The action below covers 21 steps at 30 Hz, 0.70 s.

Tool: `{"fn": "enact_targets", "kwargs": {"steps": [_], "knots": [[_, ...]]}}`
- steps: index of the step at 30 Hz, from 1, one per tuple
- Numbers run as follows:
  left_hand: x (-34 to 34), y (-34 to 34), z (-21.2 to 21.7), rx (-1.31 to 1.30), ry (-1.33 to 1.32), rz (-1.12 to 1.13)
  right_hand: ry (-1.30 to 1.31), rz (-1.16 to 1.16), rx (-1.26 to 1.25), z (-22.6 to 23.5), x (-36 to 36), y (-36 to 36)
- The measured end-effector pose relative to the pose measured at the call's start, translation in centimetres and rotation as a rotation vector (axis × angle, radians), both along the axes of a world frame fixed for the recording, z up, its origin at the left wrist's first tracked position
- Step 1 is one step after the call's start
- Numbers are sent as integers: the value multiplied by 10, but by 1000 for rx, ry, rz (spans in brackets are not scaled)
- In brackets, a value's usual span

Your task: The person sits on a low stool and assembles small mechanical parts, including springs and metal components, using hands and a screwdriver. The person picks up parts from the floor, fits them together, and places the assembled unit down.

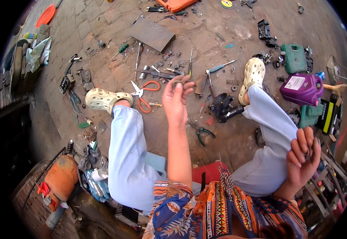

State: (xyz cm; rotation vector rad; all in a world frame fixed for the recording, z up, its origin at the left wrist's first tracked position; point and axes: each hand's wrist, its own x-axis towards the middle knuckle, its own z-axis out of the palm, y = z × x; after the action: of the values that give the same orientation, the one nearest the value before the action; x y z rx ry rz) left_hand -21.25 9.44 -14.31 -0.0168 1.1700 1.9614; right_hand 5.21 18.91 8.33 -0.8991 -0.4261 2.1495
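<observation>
Above a brick floor strewn with tools, the left hand [176, 99] pinches a small metal part [178, 83] at its fingertips for inspection; the right hand [304, 154] curls around something unclear; fitting it likely needs steady alignment.

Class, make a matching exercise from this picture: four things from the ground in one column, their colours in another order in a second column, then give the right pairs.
Things:
1. Scissors
2. Jug
3. Pliers
4. Tank

Colours:
A. purple
B. rusty orange
C. orange handles
D. green handles

Pairs: 1-C, 2-A, 3-D, 4-B
</observation>
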Motion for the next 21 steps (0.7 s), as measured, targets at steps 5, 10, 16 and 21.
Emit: {"fn": "enact_targets", "kwargs": {"steps": [5,10,16,21], "knots": [[72,-26,75,11,-50,-103,-232,349,191,0,-12,-19],[124,-42,140,94,17,-86,-696,628,1008,-24,-25,-49],[150,-87,175,260,-15,-97,-509,766,838,-29,-31,-91],[159,-111,185,235,41,-90,-501,725,1038,-31,-25,-110]]}}
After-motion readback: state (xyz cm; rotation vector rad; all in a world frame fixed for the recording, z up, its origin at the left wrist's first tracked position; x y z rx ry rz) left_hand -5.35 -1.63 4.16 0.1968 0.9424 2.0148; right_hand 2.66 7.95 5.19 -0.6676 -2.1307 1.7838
